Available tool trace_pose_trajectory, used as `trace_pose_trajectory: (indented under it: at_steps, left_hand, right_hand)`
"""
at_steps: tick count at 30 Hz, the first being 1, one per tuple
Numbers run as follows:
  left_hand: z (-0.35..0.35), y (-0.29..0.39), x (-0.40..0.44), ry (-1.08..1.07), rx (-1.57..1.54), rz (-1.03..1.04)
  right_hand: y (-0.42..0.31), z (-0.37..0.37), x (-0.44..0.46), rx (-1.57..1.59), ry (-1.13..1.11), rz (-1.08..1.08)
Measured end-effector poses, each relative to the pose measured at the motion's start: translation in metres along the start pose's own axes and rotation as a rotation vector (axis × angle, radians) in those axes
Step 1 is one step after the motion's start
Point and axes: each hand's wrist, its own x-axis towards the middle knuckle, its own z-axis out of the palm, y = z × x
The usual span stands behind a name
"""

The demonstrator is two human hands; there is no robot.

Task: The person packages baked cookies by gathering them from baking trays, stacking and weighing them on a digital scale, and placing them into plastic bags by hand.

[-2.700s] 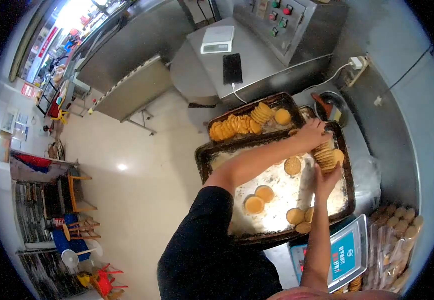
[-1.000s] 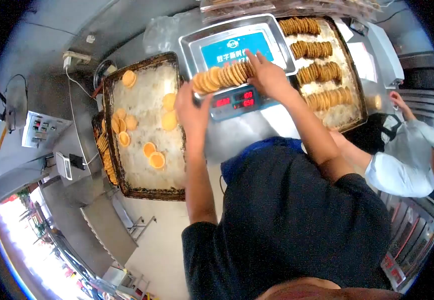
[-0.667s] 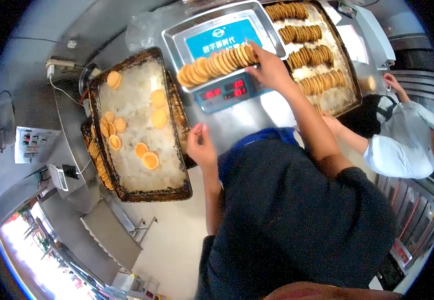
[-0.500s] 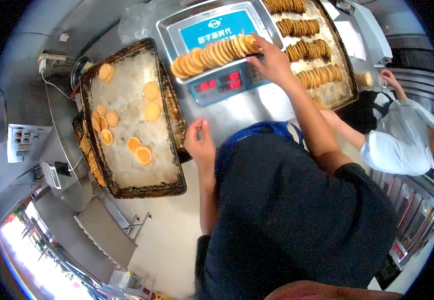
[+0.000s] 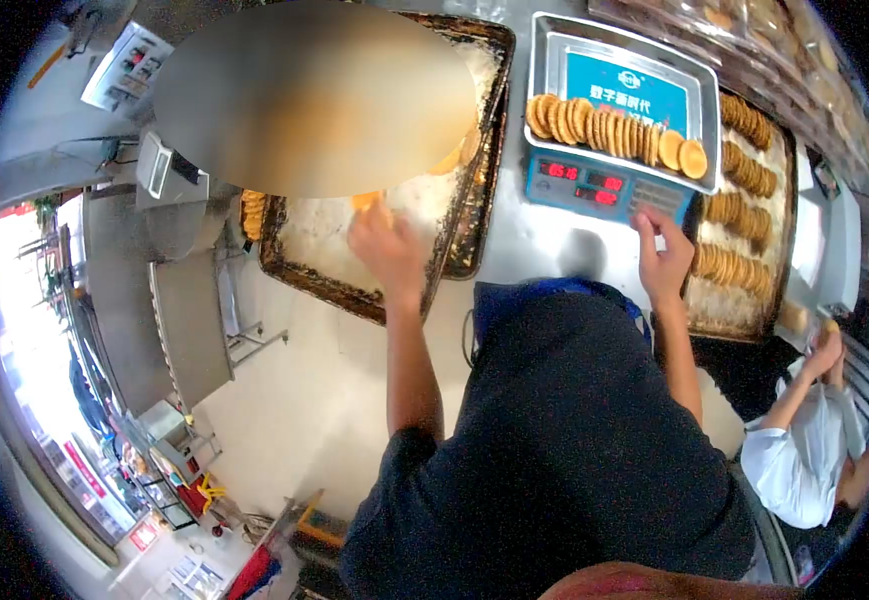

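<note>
My left hand (image 5: 387,248) is over the near part of a dark-rimmed baking tray (image 5: 327,288), its curled fingertips closed on a round orange-yellow cookie (image 5: 366,201); they are slightly blurred. A large blurred oval hides most of that tray and whatever lies there. My right hand (image 5: 665,255) hovers just in front of the digital scale (image 5: 555,190), fingers loosely bent and apart, with nothing visible in them. In the scale's metal pan (image 5: 690,75), a row of cookies (image 5: 615,132) leans on edge, the two at the right end lying flatter. Red digits glow on the display.
To the right, another baking tray (image 5: 720,312) holds several rows of browned cookies (image 5: 733,268). Clear plastic packages (image 5: 755,30) lie behind the scale. A co-worker in a white shirt (image 5: 795,470) stands at the right. A second tray (image 5: 470,255) sits beneath the left one.
My right hand has left the row of cookies and drawn back before the scale. My left hand has moved onto the left tray, to a cookie. The view has swung left.
</note>
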Motion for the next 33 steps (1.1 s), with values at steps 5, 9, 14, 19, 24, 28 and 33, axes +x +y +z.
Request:
trace_pose_trajectory:
  at_steps: [5,9,14,19,24,28,33]
  left_hand:
    - [0.029,-0.083,0.020,-0.211,0.116,-0.074]
    - [0.020,-0.074,0.045,-0.383,-0.096,-0.159]
    - [0.007,-0.063,0.071,-0.422,-0.077,-0.224]
    - [0.036,-0.074,0.053,-0.255,-0.082,-0.066]
    - [0.021,0.026,0.050,-0.464,-0.696,-0.386]
    - [0.023,0.124,0.025,-0.526,-0.998,-0.199]
    - [0.022,0.171,0.004,-0.723,-1.410,-0.609]
  right_hand:
    - [-0.015,0.011,0.018,-0.047,-0.027,-0.114]
    - [-0.028,0.017,0.027,0.011,-0.031,-0.128]
    - [-0.023,0.026,0.026,-0.008,-0.047,-0.145]
    - [-0.004,0.032,0.016,0.012,-0.030,-0.045]
    - [-0.001,0.050,0.016,0.163,-0.194,0.091]
    - [-0.047,0.058,0.026,0.308,-0.446,0.011]
    - [-0.084,0.059,0.038,0.072,-0.452,-0.544]
